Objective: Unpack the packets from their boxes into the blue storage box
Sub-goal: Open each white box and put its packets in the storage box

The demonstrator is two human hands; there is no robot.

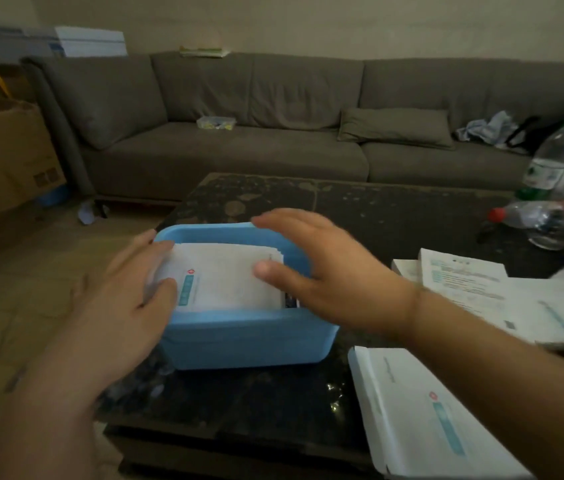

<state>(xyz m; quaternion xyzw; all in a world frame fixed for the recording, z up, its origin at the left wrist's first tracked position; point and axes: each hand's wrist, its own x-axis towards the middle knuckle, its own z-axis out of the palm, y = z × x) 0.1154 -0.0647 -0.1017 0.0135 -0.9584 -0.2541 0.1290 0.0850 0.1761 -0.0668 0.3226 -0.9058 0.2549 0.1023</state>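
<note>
Dark coffee table point(394, 216) before a grey sofa point(239, 109), blue storage box point(249, 337) at its near left edge.
White packets point(225, 271) lie stacked inside; the left hand point(117, 299) rests straight fingers on their left end, the right hand point(322, 271) hovers spread over the right side. Opened white box point(429, 414) near right.
</note>
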